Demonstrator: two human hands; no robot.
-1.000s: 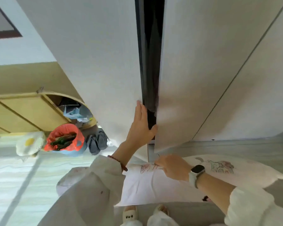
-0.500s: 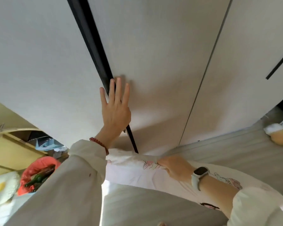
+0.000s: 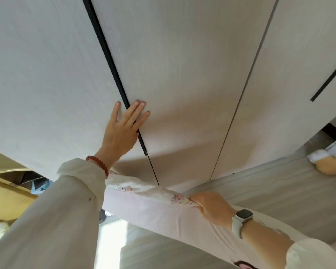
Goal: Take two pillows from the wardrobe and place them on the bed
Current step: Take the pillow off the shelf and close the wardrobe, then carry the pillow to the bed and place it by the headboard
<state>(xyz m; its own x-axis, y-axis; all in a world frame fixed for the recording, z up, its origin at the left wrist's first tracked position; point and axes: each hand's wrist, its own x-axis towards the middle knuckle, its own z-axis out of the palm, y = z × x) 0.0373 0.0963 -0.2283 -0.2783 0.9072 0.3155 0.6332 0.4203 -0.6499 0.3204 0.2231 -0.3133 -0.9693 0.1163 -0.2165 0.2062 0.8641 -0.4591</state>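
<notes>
The pale wardrobe doors [image 3: 182,74] fill the upper view, closed, with a thin black strip between the two left panels. My left hand [image 3: 122,131] lies flat on the doors across that strip, fingers spread, holding nothing. My right hand [image 3: 211,206], with a white watch on the wrist, grips the top edge of a pale pink pillow [image 3: 153,208] printed with cartoon figures. The pillow hangs low in front of the wardrobe, stretching from under my left sleeve to the lower right. I see only this one pillow, and the bed is not in view.
A yellow wooden cabinet [image 3: 4,195] stands at the lower left with dark items in an opening. A stuffed toy [image 3: 328,164] lies on the grey floor [image 3: 279,195] at the right. A dark gap shows beside the wardrobe at the far right.
The wardrobe doors went from ajar with a dark gap to shut. My left hand moved from the door's edge to flat on the panels. The view tilted upward, and the pillow stayed in my right hand.
</notes>
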